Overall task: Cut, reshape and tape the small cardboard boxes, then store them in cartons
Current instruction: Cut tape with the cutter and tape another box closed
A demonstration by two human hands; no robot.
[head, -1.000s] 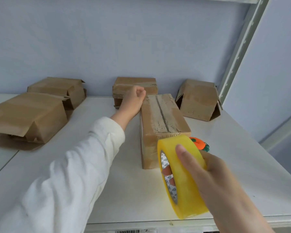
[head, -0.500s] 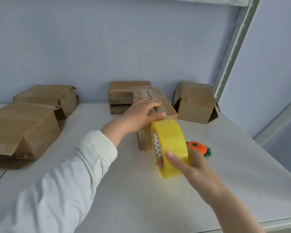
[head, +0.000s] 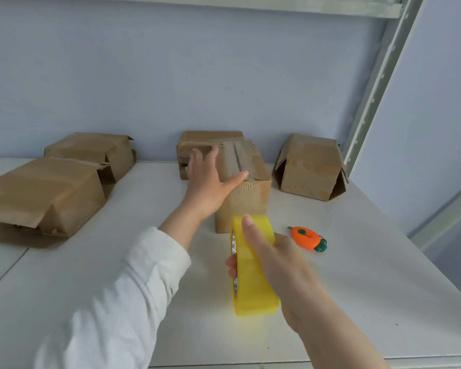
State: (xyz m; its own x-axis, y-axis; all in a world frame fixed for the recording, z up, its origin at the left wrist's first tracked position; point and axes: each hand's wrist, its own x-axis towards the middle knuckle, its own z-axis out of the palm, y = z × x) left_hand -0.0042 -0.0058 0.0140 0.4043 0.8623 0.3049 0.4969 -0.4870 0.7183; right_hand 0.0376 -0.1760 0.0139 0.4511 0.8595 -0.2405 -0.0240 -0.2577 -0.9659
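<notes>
The small cardboard box (head: pixel 246 193) stands on the white surface (head: pixel 357 288), its top flaps folded shut with a seam running away from the viewer. The left grip (head: pixel 206 183) lies against the box's top left edge with fingers straight and spread, clasping nothing; its thumb (head: pixel 237 178) stretches across the near top edge of the box. A white sleeve (head: pixel 112 302) covers the arm behind it.

Just in front of that box, below and to the right of the left grip, the right grip (head: pixel 276 258) holds the yellow tape roll (head: pixel 252 286) on edge. Its thumb presses on the outer rim at the top, and fingertips show through the core on the roll's left side. The roll's upper rim overlaps the lower front face of the box in the view; whether they touch cannot be told.

Just to the right of the right grip, an orange carrot-shaped cutter (head: pixel 305 237) lies flat on the surface, green end nearest the viewer.

Beyond the left grip's fingers a second brown box (head: pixel 197 142) sits at the wall. Right of the grips an open-sided box (head: pixel 310 166) rests near a metal shelf upright (head: pixel 378 83). Well to the left of the left grip lie two more brown boxes, one far (head: pixel 91 149) and one near (head: pixel 43 193), both with open ends.
</notes>
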